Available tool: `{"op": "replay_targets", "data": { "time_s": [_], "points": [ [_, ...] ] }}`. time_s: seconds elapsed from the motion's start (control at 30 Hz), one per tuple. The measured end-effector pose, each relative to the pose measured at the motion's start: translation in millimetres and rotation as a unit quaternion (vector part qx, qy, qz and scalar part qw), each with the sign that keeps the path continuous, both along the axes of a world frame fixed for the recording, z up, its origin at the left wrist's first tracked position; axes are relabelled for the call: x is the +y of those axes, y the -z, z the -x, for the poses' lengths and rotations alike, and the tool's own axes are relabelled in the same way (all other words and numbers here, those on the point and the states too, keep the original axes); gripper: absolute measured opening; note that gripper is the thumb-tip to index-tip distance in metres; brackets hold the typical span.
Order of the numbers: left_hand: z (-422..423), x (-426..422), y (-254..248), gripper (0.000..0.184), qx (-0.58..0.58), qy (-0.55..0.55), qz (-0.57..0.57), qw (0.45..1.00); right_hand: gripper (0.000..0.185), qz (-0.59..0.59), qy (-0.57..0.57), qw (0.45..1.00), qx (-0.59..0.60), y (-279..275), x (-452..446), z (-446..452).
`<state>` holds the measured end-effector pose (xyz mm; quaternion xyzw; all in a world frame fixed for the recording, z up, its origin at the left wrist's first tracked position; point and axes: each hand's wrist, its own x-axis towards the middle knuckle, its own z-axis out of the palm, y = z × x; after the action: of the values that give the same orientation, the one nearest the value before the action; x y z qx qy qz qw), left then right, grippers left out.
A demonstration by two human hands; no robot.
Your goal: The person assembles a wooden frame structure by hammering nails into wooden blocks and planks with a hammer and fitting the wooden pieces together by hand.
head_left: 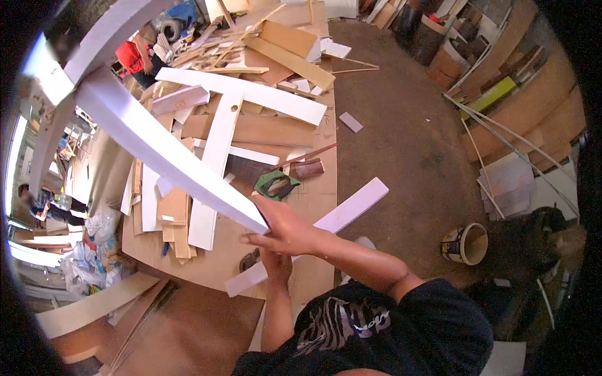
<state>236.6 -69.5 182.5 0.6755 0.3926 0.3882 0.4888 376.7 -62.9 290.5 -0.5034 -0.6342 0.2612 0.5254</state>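
A long white board (182, 156) runs from the upper left down to my hands, its near end tapering. My right hand (285, 227) is closed round this near end. Just below, my left hand (276, 262) is raised against the underside of my right hand, its fingers mostly hidden. The board's far end meets a curved pale piece (113, 34) at the top left. Behind my hands, a narrow pale board (354, 203) lies slanted across the worktable (313, 250) and past its right edge. A green tool (276, 185) sits just beyond my right hand.
Wood offcuts (269, 128) pile over the table's far part. A bucket (464, 244) stands on the floor at right, near leaning panels (527, 131). One person in red (132, 56) is at the upper left, another person (50, 207) at the far left.
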Motion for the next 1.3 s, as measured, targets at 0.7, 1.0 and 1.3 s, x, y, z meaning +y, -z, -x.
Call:
{"op": "replay_targets", "data": {
  "time_s": [0.7, 1.0, 1.3],
  "points": [
    [-219, -77, 19, 0.048, 0.018, -0.225, 0.061, 0.972, 0.023, 0.231, 0.094, 0.967, -0.048, 259, 37, -427],
    [-286, -29, 87, 0.045, -0.117, -0.221, 0.134, 0.959, 0.027, 0.143, 0.136, 0.973, -0.119, 295, 153, -460],
    [-324, 0, 132, 0.062, -0.054, -0.139, 0.106, 0.983, 0.027, 0.082, 0.12, 0.952, -0.271, 328, 221, -459]
  ]
}}
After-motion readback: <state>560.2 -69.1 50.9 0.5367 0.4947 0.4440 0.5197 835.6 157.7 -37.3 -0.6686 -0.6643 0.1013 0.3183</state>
